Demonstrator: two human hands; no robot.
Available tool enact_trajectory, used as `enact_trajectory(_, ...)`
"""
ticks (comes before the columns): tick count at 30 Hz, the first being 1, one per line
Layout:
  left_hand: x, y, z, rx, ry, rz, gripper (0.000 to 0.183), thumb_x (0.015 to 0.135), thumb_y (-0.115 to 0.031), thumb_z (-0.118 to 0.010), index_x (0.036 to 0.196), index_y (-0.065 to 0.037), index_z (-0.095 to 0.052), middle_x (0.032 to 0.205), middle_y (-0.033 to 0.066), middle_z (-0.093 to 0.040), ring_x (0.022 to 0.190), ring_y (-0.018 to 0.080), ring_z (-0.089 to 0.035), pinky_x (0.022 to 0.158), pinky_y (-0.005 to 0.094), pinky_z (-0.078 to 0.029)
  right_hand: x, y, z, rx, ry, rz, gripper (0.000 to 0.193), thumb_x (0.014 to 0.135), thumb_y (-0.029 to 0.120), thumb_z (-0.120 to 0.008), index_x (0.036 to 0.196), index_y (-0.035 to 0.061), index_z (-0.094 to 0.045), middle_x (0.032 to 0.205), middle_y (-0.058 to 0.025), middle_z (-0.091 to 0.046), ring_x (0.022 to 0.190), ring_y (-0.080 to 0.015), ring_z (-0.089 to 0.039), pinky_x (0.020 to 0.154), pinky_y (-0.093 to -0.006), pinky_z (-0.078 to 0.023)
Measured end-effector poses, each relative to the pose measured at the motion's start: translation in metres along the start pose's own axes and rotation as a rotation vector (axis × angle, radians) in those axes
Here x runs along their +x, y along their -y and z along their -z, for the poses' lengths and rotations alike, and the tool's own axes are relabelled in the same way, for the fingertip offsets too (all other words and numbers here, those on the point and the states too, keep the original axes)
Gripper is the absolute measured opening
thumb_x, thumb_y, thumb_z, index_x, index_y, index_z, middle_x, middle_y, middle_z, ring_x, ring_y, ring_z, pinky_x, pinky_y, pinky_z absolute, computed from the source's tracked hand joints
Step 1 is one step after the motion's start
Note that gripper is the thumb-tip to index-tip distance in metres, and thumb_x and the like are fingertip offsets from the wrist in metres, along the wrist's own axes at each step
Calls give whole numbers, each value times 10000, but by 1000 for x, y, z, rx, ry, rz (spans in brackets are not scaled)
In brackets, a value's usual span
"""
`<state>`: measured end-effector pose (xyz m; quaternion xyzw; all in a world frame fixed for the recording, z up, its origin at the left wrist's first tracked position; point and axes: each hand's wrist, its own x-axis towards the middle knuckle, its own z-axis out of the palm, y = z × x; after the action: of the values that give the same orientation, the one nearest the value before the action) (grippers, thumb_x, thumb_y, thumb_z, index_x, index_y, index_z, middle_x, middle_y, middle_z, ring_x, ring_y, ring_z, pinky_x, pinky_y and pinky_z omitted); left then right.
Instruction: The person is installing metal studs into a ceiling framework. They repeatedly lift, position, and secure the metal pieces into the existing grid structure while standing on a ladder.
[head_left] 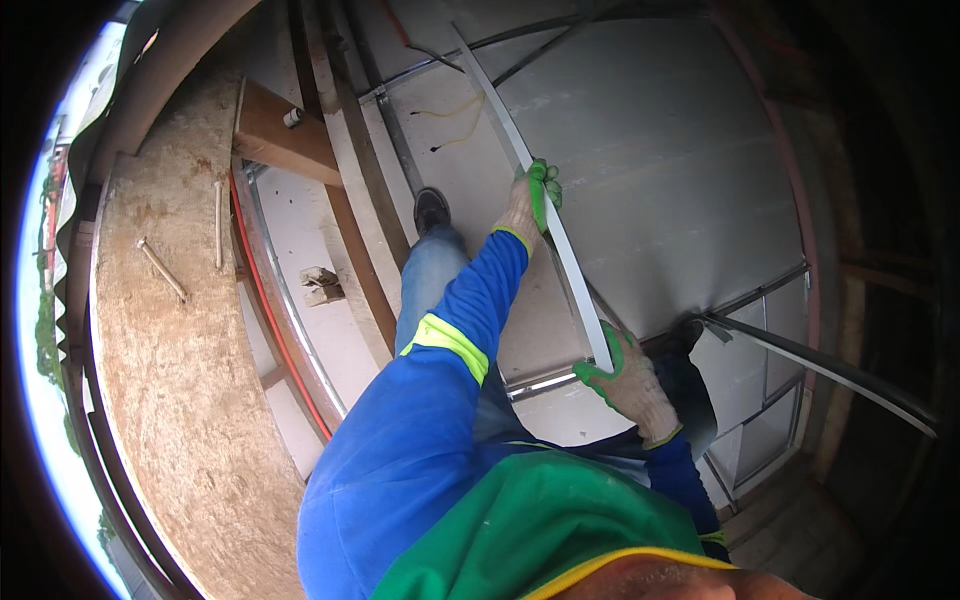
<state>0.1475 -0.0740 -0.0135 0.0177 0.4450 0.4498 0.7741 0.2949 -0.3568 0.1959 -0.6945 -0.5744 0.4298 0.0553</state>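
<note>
A long, thin light-grey metal profile (574,268) slants across the middle, from the far side toward my body. My left hand (532,205), in a white knit glove with green coating, is closed around it partway along. At the near end of the profile, my right hand (628,385) grips it in a matching glove. Beneath lies a large grey board (650,150), edged by metal strips. My boots show on either side: one beyond my left forearm (432,210), the other right of my right hand (688,335).
A wide wooden beam (190,360) at left has two nails, one upright-looking (218,225) and one slanted (160,268). Beside it run a red cable (262,285) and timber battens (365,170). Yellow wire (468,130) lies beyond. Another metal profile (830,365) juts out at right.
</note>
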Motion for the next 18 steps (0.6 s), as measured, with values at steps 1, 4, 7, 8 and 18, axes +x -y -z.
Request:
enact_trajectory(1, -3, -3, 6, -47, 25, 10, 144, 1072, -170, -606, 1187, -159, -520, 976, 96, -665, 557, 182, -566, 451, 307, -507, 0, 18, -8, 506, 107, -165, 583, 1055, 263, -667, 1556, 53, -453, 1231, -160, -698, 854, -203, -711, 699, -288, -600)
enact_trajectory(4, -11, -8, 3, 12, -73, -17, 196, 1076, -202, -616, 1230, -135, -515, 1010, 111, -673, 579, 201, -618, 473, 324, -540, -6, 31, -6, 1297, 233, -369, 522, 1087, 220, -628, 1542, 32, -455, 949, -86, -674, 585, -78, -531, 511, -173, -449)
enact_trajectory(7, -30, -13, -14, 309, -103, -97, 363, 1062, -210, -631, 1368, -89, -478, 1099, 139, -682, 668, 245, -708, 503, 355, -584, -17, 37, 11, 1553, 314, -378, 545, 1128, 204, -521, 1611, 5, -366, 851, -74, -579, 513, -61, -414, 443, -178, -385)
enact_trajectory(8, -34, -17, -23, 379, -108, -116, 444, 1052, -212, -637, 1424, -70, -440, 1130, 152, -680, 697, 259, -725, 519, 366, -596, -19, 32, 16, 1763, 353, -393, 557, 1139, 225, -491, 1624, -3, -338, 836, -69, -554, 510, -64, -412, 433, -186, -382)
enact_trajectory(18, -46, -24, -95, 740, -107, -87, 840, 1005, -126, -584, 1699, -87, -113, 1065, 197, -665, 813, 277, -718, 632, 402, -624, -13, -8, 56, 2067, 329, -246, 626, 1148, 325, -487, 1593, -88, -338, 963, -117, -604, 534, -58, -447, 388, -191, -364)
